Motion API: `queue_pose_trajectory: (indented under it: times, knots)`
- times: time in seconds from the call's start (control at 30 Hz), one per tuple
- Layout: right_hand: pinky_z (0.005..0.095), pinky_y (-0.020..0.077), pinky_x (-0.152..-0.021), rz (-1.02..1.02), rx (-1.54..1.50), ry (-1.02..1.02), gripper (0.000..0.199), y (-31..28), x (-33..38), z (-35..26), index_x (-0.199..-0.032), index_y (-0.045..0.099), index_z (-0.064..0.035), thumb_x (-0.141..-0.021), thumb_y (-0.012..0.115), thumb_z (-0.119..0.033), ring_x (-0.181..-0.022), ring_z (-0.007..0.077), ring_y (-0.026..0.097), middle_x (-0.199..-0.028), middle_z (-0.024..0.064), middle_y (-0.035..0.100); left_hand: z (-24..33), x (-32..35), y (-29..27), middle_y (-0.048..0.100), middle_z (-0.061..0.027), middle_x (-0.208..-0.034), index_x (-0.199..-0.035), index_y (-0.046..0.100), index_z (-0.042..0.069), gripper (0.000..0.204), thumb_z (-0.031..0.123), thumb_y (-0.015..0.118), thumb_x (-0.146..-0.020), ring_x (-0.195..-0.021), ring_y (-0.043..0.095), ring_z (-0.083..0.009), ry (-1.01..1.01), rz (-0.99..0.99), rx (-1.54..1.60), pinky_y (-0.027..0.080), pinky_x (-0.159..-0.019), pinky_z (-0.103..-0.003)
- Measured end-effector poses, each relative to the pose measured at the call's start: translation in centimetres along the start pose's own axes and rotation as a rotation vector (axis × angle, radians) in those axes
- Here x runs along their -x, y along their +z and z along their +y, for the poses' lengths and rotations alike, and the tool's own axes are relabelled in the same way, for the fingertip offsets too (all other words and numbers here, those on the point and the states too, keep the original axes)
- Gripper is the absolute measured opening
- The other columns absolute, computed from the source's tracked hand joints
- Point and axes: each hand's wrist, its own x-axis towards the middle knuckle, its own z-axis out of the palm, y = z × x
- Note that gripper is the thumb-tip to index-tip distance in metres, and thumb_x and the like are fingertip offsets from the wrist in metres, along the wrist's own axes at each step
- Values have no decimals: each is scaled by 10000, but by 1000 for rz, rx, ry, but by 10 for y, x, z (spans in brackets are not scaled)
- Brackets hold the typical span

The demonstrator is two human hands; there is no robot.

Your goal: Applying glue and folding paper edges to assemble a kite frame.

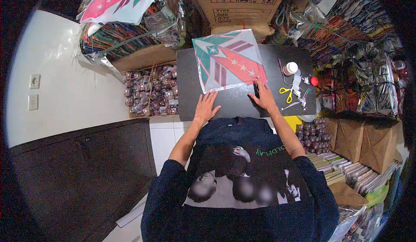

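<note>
A thin square kite [232, 60], printed in red, green and white with stars, lies flat on the dark table [188, 99]. My left hand [207, 106] rests open on the table, its fingertips at the kite's near left edge. At the near right corner, my right hand [263, 95] has its fingers stretched out, the tips touching the kite and the thumb apart. Neither hand grips anything.
Yellow-handled scissors [287, 94], a white jar [290, 68], a red cap [313, 81] and white scraps lie at the table's right. An open carton [151, 90] of small wrapped items stands left. Bundled printed sheets [130, 36] and a large cardboard box [242, 3] stand behind.
</note>
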Motion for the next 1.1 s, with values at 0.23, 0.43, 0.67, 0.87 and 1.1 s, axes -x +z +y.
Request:
queue_pose_trajectory:
  times: [0.23, 0.43, 0.67, 0.87, 1.1]
  knots:
    - [482, 313, -1128, 92, -29, -22, 791, -6, 4, 14, -1465, 292, -30, -878, 666, -406, -1376, 337, 391, -1551, 184, 314, 0, 3, -10, 389, -113, -1518, -1498, 324, 81, 733, 453, 586, -923, -1391, 365, -318, -110, 18, 2, 296, -1132, -529]
    - [485, 345, -1102, 113, 0, 28, 775, -7, 6, 13, -1462, 300, -23, -882, 663, -387, -1379, 331, 387, -1552, 185, 310, -4, 5, -7, 432, -160, -1467, -1445, 392, 67, 671, 430, 598, -920, -1360, 401, -327, -146, 103, 52, 306, -1123, -526]
    - [482, 363, -1086, 104, 10, 64, 742, -8, 7, 10, -1440, 330, 10, -887, 655, -362, -1354, 360, 407, -1538, 207, 317, -18, 10, -7, 433, -162, -1465, -1431, 415, 73, 641, 417, 598, -922, -1342, 408, -362, -161, 150, 101, 298, -1126, -518]
    - [509, 353, -1079, 106, -16, 39, 703, -2, 23, 9, -1433, 349, -8, -892, 647, -344, -1348, 359, 412, -1535, 192, 327, -23, 10, -11, 366, -141, -1524, -1437, 415, 53, 670, 489, 529, -941, -1395, 324, -364, -205, 28, -82, 247, -1135, -569]
    - [481, 391, -1056, 15, -264, -149, 557, 5, 39, -31, -1314, 496, -28, -860, 701, -278, -1284, 380, 477, -1434, 210, 450, -43, -24, -12, 124, -279, -1573, -1435, 368, -37, 829, 554, 565, -888, -1440, 155, -453, -544, 89, -62, 178, -1143, -607]
